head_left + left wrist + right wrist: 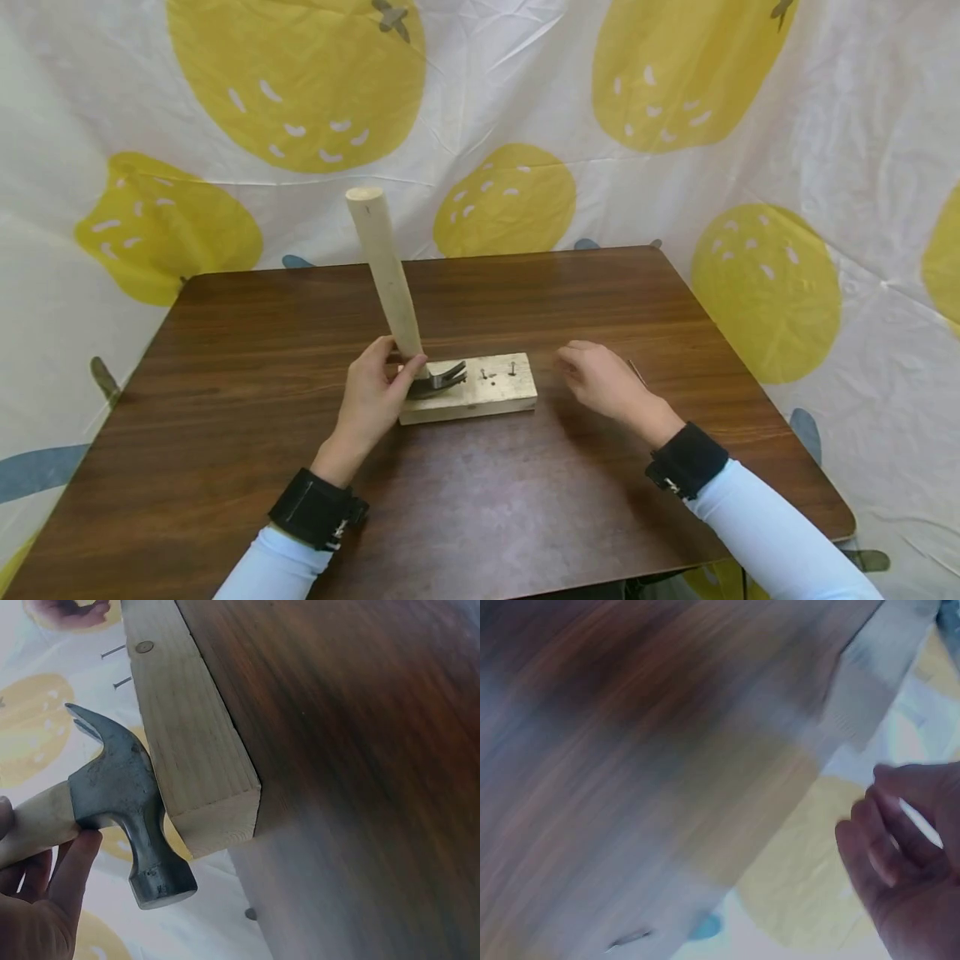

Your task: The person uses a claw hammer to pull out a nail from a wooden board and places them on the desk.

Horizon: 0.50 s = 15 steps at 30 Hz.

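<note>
Hammer (420, 350) in left hand (371, 396) — right hand (600, 379) well apart.

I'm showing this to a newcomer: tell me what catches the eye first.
A claw hammer stands handle-up on a wooden block mid-table, the left hand gripping its handle just above the head. Nails stick up from the block. The right hand hovers loosely curled to the block's right, holding nothing.

Around the wooden block (468, 390) the table (225, 400) lies bare on every side. On the block's left end a hammer (437, 379) stands head-down, its handle rising steeply and barring passage over that end, with the left hand (371, 400) against it. Nails (512, 367) stick up right of the hammer. The right hand (600, 382) hovers near the block's right end.
</note>
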Motion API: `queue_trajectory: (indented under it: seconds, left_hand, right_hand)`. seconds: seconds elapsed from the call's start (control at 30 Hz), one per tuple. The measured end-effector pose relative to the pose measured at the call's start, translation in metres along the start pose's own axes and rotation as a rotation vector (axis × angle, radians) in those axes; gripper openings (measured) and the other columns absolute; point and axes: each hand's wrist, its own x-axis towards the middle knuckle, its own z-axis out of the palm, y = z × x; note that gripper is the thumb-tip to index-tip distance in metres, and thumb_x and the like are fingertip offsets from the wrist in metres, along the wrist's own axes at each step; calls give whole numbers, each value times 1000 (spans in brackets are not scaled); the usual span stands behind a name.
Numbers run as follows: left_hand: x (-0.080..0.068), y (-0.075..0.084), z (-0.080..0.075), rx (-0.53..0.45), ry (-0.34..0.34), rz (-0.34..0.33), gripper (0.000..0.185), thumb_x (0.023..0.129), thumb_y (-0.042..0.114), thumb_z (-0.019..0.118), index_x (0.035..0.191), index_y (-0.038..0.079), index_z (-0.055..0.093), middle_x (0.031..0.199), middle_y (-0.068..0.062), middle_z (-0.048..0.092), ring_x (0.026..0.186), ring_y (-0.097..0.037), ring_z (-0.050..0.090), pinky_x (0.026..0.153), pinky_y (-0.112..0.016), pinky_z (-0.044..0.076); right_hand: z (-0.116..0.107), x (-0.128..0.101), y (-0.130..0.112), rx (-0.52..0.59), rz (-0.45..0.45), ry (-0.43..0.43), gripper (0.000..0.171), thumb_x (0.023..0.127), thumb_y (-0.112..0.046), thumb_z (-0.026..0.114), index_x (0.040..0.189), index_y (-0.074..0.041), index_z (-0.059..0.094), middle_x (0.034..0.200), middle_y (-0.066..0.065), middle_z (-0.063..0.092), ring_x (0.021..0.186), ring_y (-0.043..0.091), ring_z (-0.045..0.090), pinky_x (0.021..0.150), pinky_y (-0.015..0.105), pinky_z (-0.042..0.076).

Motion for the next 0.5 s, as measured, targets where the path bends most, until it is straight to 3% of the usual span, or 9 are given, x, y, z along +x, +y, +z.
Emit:
queue_trajectory:
  seconds: [0.17,0.33,0.5]
  left_hand:
    - [-1,3,4,64,-6,37,26,93,7,77,113,-3,66,100,-14,66,92,-27,70,67,-34,60]
    - [-1,6,10,111,-42,34,33,92,10,79,120,-3,65,105,-14,67,98,-29,69,74,-40,62]
    - [0,8,13,156,-33,53,33,91,11,80,119,-2,67,104,-14,69,95,-27,69,73,-42,61]
  right_hand:
    - [7,6,-28,87,-158,-56,23,88,2,76,110,-3,72,106,8,68,100,25,66,85,41,56]
    - [15,6,-42,52,-191,-117,26,91,-4,77,116,-3,72,115,8,66,109,25,63,92,39,54]
    - [21,5,-49,31,-210,-110,25,92,-5,76,117,-2,73,115,10,65,110,26,61,92,38,54]
